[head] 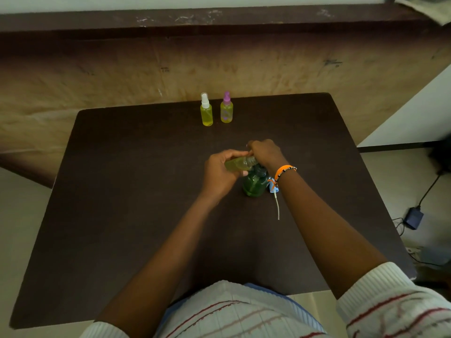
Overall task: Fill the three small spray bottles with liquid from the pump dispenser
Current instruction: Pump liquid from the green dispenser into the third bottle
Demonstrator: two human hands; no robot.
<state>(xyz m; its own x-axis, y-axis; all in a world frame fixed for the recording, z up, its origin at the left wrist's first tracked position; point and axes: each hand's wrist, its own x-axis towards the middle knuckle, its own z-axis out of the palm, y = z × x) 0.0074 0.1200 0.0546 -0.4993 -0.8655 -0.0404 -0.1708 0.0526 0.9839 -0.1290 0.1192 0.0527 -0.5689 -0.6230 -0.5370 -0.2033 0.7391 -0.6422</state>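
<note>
Your left hand (pixel 219 173) curls round a small uncapped bottle (pixel 238 164) of yellow liquid, held tilted almost on its side, its threaded neck pointing right. Your right hand (pixel 264 152), fingers curled, sits at that neck and above the green dispenser (pixel 255 182); what it pinches cannot be told. The dispenser stands upright on the dark worktop (pixel 122 191), directly beneath the bottle. A blue spray cap (pixel 273 189) with its white dip tube (pixel 277 208) lies just right of the dispenser, partly under your wrist with its orange bracelet (pixel 283 170). Near the worktop's far edge, two filled bottles stand side by side, well apart from your hands: a white-capped bottle (pixel 206 113) left, a purple-capped bottle (pixel 226 111) right.
</note>
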